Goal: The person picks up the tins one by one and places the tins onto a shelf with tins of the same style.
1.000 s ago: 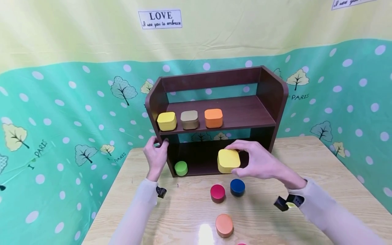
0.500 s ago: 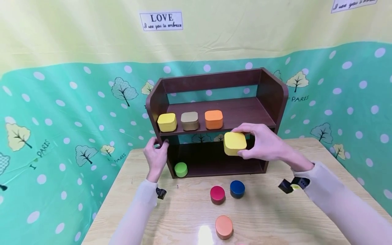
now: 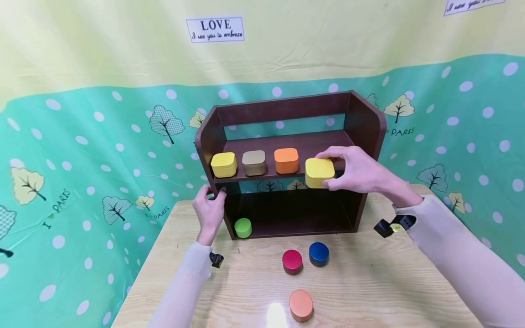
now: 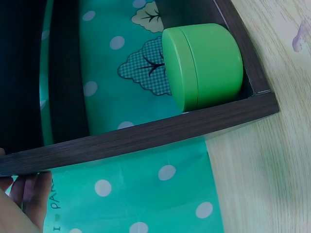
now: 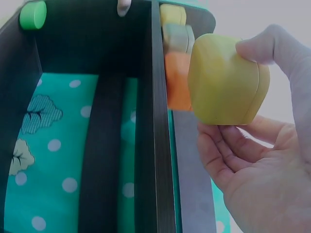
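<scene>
Right fingers (image 5: 214, 153) hold a yellow container (image 5: 223, 80), seemingly lidded, contents hidden.

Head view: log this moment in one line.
right hand: holds yellow box, right of orange box | left hand: grips shelf's left side

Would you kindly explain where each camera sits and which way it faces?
Head: worn on the head, facing forward and down at shelf and table; left hand, right hand and sleeves show.
Left wrist: worn there, facing into the shelf's left end, with green container; left hand shows partly.
Right wrist: worn there, looking leftward along the shelf; right hand holding a yellow container shows, plus a left-hand digit.
Both wrist views share the green container.
</scene>
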{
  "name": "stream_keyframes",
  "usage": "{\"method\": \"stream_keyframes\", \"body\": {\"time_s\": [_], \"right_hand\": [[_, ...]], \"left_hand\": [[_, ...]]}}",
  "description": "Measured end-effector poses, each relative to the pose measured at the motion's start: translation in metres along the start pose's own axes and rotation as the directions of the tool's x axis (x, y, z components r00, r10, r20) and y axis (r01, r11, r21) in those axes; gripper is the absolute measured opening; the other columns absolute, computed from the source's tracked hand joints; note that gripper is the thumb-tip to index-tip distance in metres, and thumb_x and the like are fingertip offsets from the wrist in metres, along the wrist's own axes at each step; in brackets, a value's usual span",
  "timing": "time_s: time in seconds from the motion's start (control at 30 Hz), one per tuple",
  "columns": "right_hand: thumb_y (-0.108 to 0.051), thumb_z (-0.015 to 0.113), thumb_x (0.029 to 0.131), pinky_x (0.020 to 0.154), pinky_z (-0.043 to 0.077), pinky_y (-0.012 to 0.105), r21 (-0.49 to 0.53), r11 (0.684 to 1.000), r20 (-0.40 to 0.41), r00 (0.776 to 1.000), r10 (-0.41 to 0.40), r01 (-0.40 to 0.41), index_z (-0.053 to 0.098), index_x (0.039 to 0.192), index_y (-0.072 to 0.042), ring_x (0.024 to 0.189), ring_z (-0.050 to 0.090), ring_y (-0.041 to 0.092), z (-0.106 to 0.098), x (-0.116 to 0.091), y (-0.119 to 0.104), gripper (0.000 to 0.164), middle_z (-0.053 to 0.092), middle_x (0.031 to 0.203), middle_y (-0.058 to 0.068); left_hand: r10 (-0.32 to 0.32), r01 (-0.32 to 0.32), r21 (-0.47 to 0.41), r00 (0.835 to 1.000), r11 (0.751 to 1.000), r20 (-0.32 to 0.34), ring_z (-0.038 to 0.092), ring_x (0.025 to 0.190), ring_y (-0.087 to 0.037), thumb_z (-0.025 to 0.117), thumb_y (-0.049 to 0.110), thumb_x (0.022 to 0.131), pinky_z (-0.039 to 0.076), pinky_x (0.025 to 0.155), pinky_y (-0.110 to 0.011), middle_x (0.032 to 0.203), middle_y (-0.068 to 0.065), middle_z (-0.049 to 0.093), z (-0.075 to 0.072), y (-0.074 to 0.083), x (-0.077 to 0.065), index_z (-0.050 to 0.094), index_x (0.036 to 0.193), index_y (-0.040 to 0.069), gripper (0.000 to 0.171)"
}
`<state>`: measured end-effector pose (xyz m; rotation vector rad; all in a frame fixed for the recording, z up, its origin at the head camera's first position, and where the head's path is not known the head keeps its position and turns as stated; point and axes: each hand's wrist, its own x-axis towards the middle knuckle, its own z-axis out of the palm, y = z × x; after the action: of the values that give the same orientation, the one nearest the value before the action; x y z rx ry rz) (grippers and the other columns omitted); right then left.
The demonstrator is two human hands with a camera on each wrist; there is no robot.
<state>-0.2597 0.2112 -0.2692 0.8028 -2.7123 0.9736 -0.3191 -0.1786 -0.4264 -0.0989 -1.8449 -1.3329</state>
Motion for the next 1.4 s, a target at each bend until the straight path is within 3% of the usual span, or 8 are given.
{"method": "stream_keyframes", "body": {"time_s": [0.23, 0.67, 0.8, 1.4], "right_hand": [[-0.014, 0.086, 0.084, 0.097, 0.055, 0.046, -0.031, 0.999, 0.000, 1.000, 0.029, -0.029, 0.069, 0.139, -0.003, 0.117, 0.060, 0.032, -0.009, 0.018, 0.014, 0.058, 0.073, 0.130, 0.017], [-0.018, 0.080, 0.090, 0.090, 0.052, 0.039, -0.005, 0.992, 0.040, 0.991, 0.127, -0.127, 0.068, 0.143, -0.005, 0.115, 0.058, 0.034, -0.022, 0.040, 0.033, 0.056, 0.070, 0.130, 0.020], [-0.018, 0.081, 0.090, 0.090, 0.051, 0.039, -0.005, 0.989, 0.060, 0.988, 0.146, -0.145, 0.068, 0.144, -0.005, 0.115, 0.057, 0.034, -0.022, 0.045, 0.035, 0.057, 0.070, 0.130, 0.020], [-0.016, 0.075, 0.092, 0.092, 0.048, 0.042, 0.000, 0.984, 0.120, 0.977, 0.176, -0.177, 0.064, 0.148, -0.005, 0.116, 0.055, 0.034, -0.019, 0.056, 0.038, 0.059, 0.067, 0.130, 0.020]], "left_hand": [[0.014, -0.014, 0.021, 1.000, 1.000, -0.008, 0.064, 0.077, -0.016, 0.078, 0.000, 0.089, 0.051, 0.069, -0.013, 0.082, -0.025, 0.073, -0.001, -0.001, 0.002, 0.072, 0.088, -0.005, 0.008], [0.001, -0.001, 0.022, 1.000, 1.000, -0.009, 0.065, 0.080, -0.015, 0.078, 0.000, 0.088, 0.050, 0.068, -0.008, 0.085, -0.025, 0.074, 0.001, -0.002, 0.002, 0.072, 0.089, -0.005, 0.007], [0.000, 0.000, 0.017, 1.000, 1.000, -0.006, 0.065, 0.080, -0.013, 0.077, 0.000, 0.088, 0.050, 0.068, -0.008, 0.085, -0.024, 0.073, 0.001, -0.002, 0.002, 0.072, 0.089, -0.003, 0.006], [0.013, -0.013, -0.006, 1.000, 1.000, -0.008, 0.066, 0.081, -0.023, 0.078, 0.001, 0.088, 0.049, 0.068, -0.006, 0.086, -0.025, 0.074, 0.002, -0.003, 0.002, 0.073, 0.090, -0.004, 0.007]]}}
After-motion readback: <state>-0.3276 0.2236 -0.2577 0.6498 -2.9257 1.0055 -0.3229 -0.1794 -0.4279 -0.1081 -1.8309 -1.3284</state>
